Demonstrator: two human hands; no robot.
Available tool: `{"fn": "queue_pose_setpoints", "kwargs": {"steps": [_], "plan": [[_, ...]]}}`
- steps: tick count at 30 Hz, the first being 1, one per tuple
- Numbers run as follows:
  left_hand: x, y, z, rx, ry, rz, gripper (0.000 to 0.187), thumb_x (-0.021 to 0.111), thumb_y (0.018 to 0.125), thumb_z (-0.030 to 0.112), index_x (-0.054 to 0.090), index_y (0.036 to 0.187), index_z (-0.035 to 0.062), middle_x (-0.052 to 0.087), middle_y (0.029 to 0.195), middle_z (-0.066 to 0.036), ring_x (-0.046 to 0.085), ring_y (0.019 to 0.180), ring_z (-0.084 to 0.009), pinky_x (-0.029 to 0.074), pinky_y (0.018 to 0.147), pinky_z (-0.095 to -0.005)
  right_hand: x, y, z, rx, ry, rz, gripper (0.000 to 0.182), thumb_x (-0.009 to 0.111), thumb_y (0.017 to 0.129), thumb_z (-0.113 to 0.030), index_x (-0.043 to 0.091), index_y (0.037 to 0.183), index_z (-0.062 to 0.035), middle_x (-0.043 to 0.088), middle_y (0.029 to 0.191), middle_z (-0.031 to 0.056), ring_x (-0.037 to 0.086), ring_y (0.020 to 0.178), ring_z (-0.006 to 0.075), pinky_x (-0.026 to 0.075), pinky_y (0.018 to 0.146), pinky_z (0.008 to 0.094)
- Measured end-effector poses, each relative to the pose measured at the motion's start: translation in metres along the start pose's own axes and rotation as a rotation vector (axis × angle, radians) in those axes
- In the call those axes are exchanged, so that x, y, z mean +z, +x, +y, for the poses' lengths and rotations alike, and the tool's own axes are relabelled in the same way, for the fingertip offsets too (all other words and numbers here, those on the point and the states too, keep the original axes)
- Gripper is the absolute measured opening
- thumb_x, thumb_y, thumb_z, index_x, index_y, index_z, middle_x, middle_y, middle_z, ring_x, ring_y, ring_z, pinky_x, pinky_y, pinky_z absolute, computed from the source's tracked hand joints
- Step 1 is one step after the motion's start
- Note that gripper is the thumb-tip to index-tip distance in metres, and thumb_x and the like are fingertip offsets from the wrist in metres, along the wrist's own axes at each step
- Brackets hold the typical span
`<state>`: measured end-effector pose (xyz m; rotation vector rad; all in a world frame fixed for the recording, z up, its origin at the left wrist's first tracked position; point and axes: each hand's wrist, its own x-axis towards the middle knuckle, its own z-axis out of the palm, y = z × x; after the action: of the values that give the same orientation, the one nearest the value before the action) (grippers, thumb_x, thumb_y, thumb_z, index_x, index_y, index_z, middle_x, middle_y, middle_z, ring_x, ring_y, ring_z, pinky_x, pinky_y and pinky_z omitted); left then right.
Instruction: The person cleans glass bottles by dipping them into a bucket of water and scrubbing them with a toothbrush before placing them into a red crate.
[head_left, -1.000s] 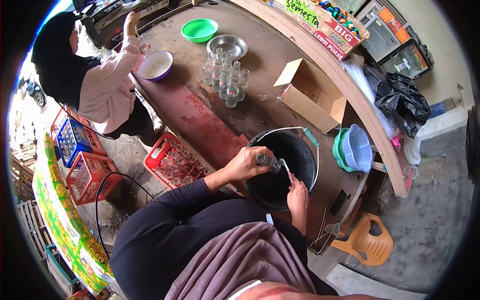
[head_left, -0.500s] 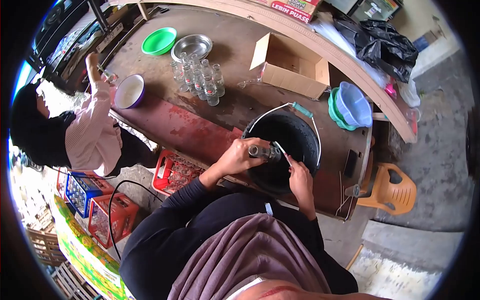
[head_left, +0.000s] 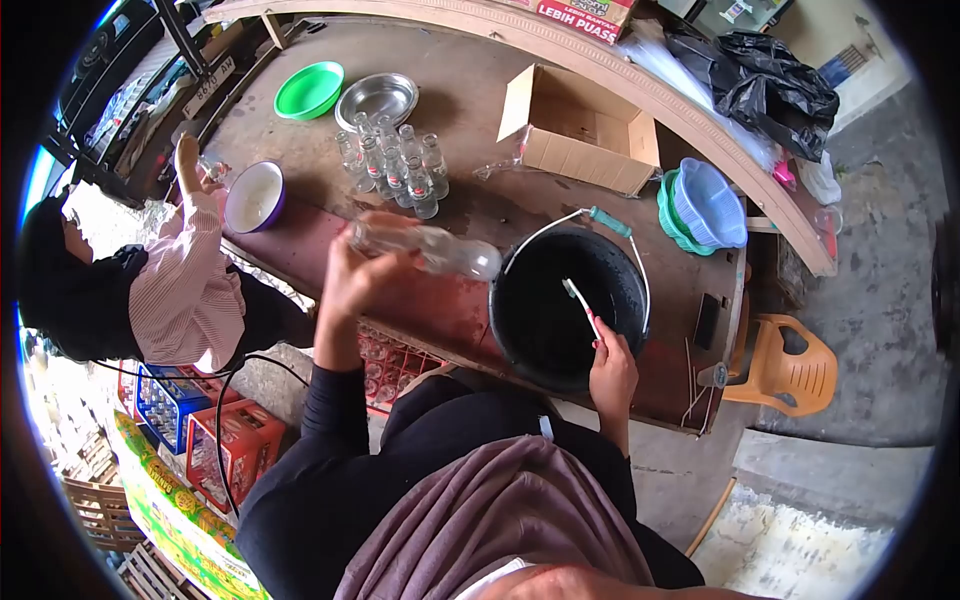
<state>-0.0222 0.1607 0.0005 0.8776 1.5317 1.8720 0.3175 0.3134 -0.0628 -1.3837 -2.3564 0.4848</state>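
Observation:
A clear glass bottle (head_left: 440, 252), tilted nearly flat, is gripped in my left hand (head_left: 362, 268) over the red part of the table, left of the black bucket; hand and bottle are slightly blurred. My right hand (head_left: 612, 368) is closed on a toothbrush (head_left: 583, 305), its bristles up over the opening of the black bucket (head_left: 505, 335). The bucket's wire handle has a teal grip (head_left: 610, 221). Inside the bucket it is too dark to make out the contents. Several upright glass bottles (head_left: 395, 165) stand grouped farther back on the table.
A green bowl (head_left: 309, 90), a metal bowl (head_left: 378, 98), a purple-rimmed bowl (head_left: 254, 197) and an open carton (head_left: 585, 160) sit on the table (head_left: 460, 80). Blue and green basins (head_left: 708, 203) are at right. A co-worker (head_left: 180, 290) stands at left near bottle crates (head_left: 235, 450).
My left hand has moved left and away from the bucket with the bottle. My right hand keeps the toothbrush over the bucket, now apart from the bottle. The view has shifted slightly.

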Motion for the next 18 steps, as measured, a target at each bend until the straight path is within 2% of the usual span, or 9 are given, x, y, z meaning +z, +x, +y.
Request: {"fn": "queue_pose_setpoints", "kwargs": {"steps": [1, 3, 4, 6, 9, 11, 13, 14, 18], "plan": [[-0.014, 0.004, -0.001, 0.010, 0.285, 0.092, 0.033, 0.072, 0.071, 0.003, 0.068, 0.104, -0.0038, 0.073, 0.091, -0.010, 0.069, 0.081, -0.0147, 0.055, 0.073, -0.0306, 0.004, -0.003, 0.002, 0.017, 0.027, -0.008, 0.035, 0.058, 0.093, -0.009, 0.064, 0.126, -0.0205, 0.063, 0.096, 0.0067, 0.066, 0.086, 0.0320, 0.052, 0.071, 0.0433], [-0.030, 0.014, -0.011, 0.040, 0.427, 0.185, 0.031, 0.074, 0.071, 0.008, 0.069, 0.101, 0.0005, 0.073, 0.086, -0.010, 0.068, 0.078, -0.0115, 0.054, 0.069, -0.0288, 0.012, -0.005, 0.005, 0.019, 0.049, -0.016, 0.035, 0.058, 0.093, -0.010, 0.064, 0.126, -0.0209, 0.063, 0.097, 0.0066, 0.066, 0.086, 0.0316, 0.052, 0.071, 0.0435], [-0.032, 0.020, -0.016, 0.045, 0.421, 0.202, 0.031, 0.074, 0.071, 0.008, 0.069, 0.101, 0.0005, 0.073, 0.086, -0.010, 0.068, 0.078, -0.0115, 0.054, 0.069, -0.0288, 0.015, -0.005, 0.005, 0.005, -0.008, -0.017, 0.036, 0.058, 0.093, -0.009, 0.063, 0.127, -0.0211, 0.063, 0.097, 0.0066, 0.066, 0.086, 0.0312, 0.052, 0.071, 0.0436], [-0.037, 0.028, -0.030, 0.038, 0.716, 0.281, 0.035, 0.076, 0.071, 0.017, 0.069, 0.104, 0.0046, 0.072, 0.080, -0.013, 0.069, 0.071, -0.0178, 0.053, 0.066, -0.0332, 0.021, -0.007, 0.007, -0.016, -0.077, -0.021, 0.037, 0.058, 0.092, -0.010, 0.063, 0.127, -0.0217, 0.063, 0.098, 0.0067, 0.067, 0.087, 0.0302, 0.052, 0.071, 0.0438], [-0.053, 0.052, -0.082, -0.035, 0.918, 0.312, 0.034, 0.077, 0.072, 0.015, 0.069, 0.104, 0.0060, 0.071, 0.081, -0.013, 0.068, 0.072, -0.0172, 0.054, 0.069, -0.0337, 0.025, -0.007, 0.009, -0.025, -0.080, -0.007, 0.037, 0.058, 0.092, -0.010, 0.063, 0.127, -0.0217, 0.064, 0.097, 0.0067, 0.067, 0.086, 0.0302, 0.052, 0.070, 0.0435], [-0.057, 0.065, -0.116, -0.015, 0.911, 0.338, 0.034, 0.077, 0.071, 0.017, 0.069, 0.103, 0.0065, 0.069, 0.075, -0.013, 0.067, 0.067, -0.0201, 0.053, 0.067, -0.0356, 0.025, -0.007, 0.010, -0.039, -0.089, 0.015, 0.036, 0.058, 0.093, -0.011, 0.063, 0.127, -0.0214, 0.064, 0.097, 0.0063, 0.067, 0.086, 0.0299, 0.052, 0.070, 0.0434], [-0.056, 0.075, -0.131, -0.098, 0.842, 0.288, 0.036, 0.079, 0.070, 0.021, 0.069, 0.102, 0.0069, 0.068, 0.071, -0.013, 0.065, 0.062, -0.0225, 0.052, 0.064, -0.0377, 0.024, -0.007, 0.008, -0.043, -0.097, 0.006, 0.035, 0.057, 0.093, -0.011, 0.063, 0.126, -0.0209, 0.064, 0.097, 0.0058, 0.067, 0.086, 0.0298, 0.052, 0.069, 0.0435], [-0.056, 0.081, -0.139, -0.134, 0.855, 0.252, 0.053, 0.076, 0.068, 0.026, 0.067, 0.116, 0.0049, 0.068, 0.076, -0.022, 0.069, 0.074, -0.0336, 0.053, 0.071, -0.0430, 0.024, -0.007, 0.006, -0.047, -0.099, 0.021, 0.034, 0.057, 0.093, -0.012, 0.064, 0.125, -0.0201, 0.064, 0.096, 0.0059, 0.066, 0.085, 0.0301, 0.052, 0.069, 0.0435], [-0.049, 0.095, -0.150, -0.088, 0.880, 0.209, 0.063, 0.077, 0.067, 0.027, 0.063, 0.125, 0.0041, 0.070, 0.085, -0.024, 0.071, 0.083, -0.0341, 0.055, 0.078, -0.0415, 0.027, -0.007, 0.010, -0.042, -0.089, 0.040, 0.032, 0.057, 0.093, -0.012, 0.065, 0.123, -0.0192, 0.064, 0.094, 0.0064, 0.066, 0.085, 0.0306, 0.051, 0.069, 0.0433]]}}
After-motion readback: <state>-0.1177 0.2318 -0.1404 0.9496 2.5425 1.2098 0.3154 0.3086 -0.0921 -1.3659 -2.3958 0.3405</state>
